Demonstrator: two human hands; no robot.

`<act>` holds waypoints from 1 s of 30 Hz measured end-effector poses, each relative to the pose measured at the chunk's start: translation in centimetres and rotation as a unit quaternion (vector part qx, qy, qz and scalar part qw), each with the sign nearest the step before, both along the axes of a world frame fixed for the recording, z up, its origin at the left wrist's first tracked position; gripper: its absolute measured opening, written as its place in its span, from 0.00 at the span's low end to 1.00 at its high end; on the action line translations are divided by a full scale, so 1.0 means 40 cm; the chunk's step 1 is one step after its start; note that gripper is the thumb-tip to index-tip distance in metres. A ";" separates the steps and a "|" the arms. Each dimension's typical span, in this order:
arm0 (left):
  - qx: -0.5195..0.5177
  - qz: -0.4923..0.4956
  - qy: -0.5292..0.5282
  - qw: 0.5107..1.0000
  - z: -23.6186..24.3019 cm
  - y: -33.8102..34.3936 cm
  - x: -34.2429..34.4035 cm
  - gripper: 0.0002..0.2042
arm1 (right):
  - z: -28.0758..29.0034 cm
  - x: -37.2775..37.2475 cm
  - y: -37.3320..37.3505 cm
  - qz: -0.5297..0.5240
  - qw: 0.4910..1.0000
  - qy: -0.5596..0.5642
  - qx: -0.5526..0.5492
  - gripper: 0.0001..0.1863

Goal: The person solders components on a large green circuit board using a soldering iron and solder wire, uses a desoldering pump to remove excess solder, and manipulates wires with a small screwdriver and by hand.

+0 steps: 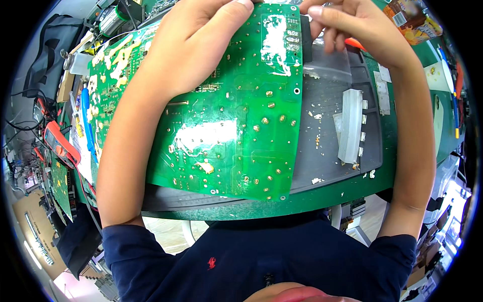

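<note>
A large green circuit board [236, 126], solder side up, is lifted off the grey work mat [322, 151] and tilted toward me. My left hand [196, 45] grips the board's upper left part, thumb across its face. At the board's top right corner, my right hand [352, 25] pinches the edge beside a patch of white paste. A black part shows at that corner, under my right fingers.
A finned metal heat sink [352, 126] lies on the mat to the right, with crumbs of white paste around it. A second green board [108, 75] lies at the left, next to a blue screwdriver [86, 116] and a red multimeter [60, 143]. Snack packets [415, 20] sit at far right.
</note>
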State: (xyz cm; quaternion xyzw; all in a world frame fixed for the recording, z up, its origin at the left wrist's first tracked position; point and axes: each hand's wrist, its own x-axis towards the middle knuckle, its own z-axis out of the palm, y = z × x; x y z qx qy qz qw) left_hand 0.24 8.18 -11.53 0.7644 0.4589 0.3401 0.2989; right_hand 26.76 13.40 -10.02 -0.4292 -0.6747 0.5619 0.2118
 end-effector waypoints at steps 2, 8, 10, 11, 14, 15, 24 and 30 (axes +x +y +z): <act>0.013 0.004 0.023 1.000 -0.006 0.012 -0.003 0.17 | 0.025 0.005 -0.002 -0.032 0.994 -0.030 0.100 0.10; 0.164 0.025 0.082 0.983 -0.024 0.031 -0.014 0.13 | 0.023 0.056 0.007 -0.117 0.918 -0.218 0.308 0.08; 0.155 0.032 0.086 0.984 -0.029 0.027 -0.014 0.16 | 0.008 0.092 0.023 -0.088 0.906 -0.267 0.317 0.11; 0.148 0.046 0.080 0.985 -0.030 0.026 -0.014 0.15 | -0.004 0.104 0.041 -0.073 0.888 -0.258 0.374 0.13; 0.138 0.090 0.066 0.984 -0.030 0.023 -0.019 0.13 | -0.045 0.125 0.096 -0.038 0.863 -0.275 0.423 0.14; 0.145 0.102 0.102 0.979 -0.027 0.023 -0.023 0.13 | -0.058 0.131 0.106 -0.043 0.863 -0.264 0.429 0.14; 0.093 0.127 0.133 0.978 0.002 0.032 -0.064 0.10 | -0.083 0.069 0.074 -0.109 0.874 -0.162 0.445 0.13; 0.237 0.170 0.140 0.946 -0.020 0.041 -0.061 0.07 | -0.056 0.004 0.110 -0.084 0.953 -0.028 0.289 0.17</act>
